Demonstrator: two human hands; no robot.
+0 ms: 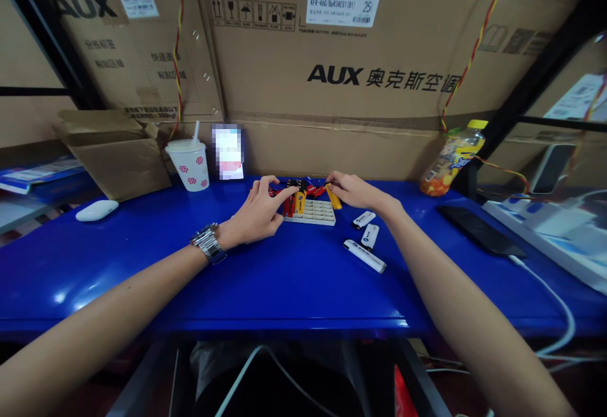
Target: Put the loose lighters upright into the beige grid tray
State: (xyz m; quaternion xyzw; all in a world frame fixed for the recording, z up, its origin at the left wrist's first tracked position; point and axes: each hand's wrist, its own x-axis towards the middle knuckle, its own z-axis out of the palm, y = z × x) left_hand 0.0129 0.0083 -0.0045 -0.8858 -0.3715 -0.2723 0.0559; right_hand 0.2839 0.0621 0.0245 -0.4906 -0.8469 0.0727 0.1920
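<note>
A white gridded tray [313, 212] sits on the blue table, with red and yellow lighters standing in its left part. My left hand [258, 212] is at the tray's left side, fingers apart, the index fingertip touching the top of the lighters [294, 204]. Over the tray's right end, my right hand [351, 188] pinches a yellow lighter [334, 197], which is tilted. Several red lighters [316, 189] lie behind the tray, partly hidden. Three white lighters [364, 255] lie loose to the right, below my right hand.
Behind the table stand large cardboard boxes [265, 88]. A paper bag [118, 157], a cup with a straw [190, 165] and a lit phone [228, 151] stand at the back left. At right are a bottle [453, 161], a dark phone [478, 230] and a power strip [545, 233].
</note>
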